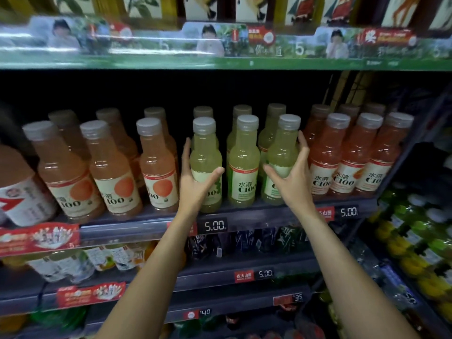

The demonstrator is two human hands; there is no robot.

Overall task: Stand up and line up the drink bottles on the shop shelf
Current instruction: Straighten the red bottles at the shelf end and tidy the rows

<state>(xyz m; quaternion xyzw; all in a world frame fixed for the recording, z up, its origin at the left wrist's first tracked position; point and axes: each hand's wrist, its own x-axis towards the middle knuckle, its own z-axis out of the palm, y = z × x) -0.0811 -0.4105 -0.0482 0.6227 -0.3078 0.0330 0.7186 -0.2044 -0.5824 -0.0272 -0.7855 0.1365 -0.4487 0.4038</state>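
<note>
Three pale green drink bottles stand upright in the front row of the middle shelf [137,227]: a left one [206,156], a middle one [244,165] and a right one [281,152], with more green bottles behind them. My left hand [193,185] lies against the left bottle, fingers straight up its left side and thumb across its label. My right hand [294,182] mirrors it on the right bottle, with straight fingers along that bottle's right side and the thumb in front. Neither bottle is lifted.
Orange bottles [157,167] stand in rows to the left of the green ones, some leaning. Pink-red bottles [327,157] stand close on the right. A large white-labelled bottle [22,192] is at the far left. Price tags line the shelf edge, with shelves above and below.
</note>
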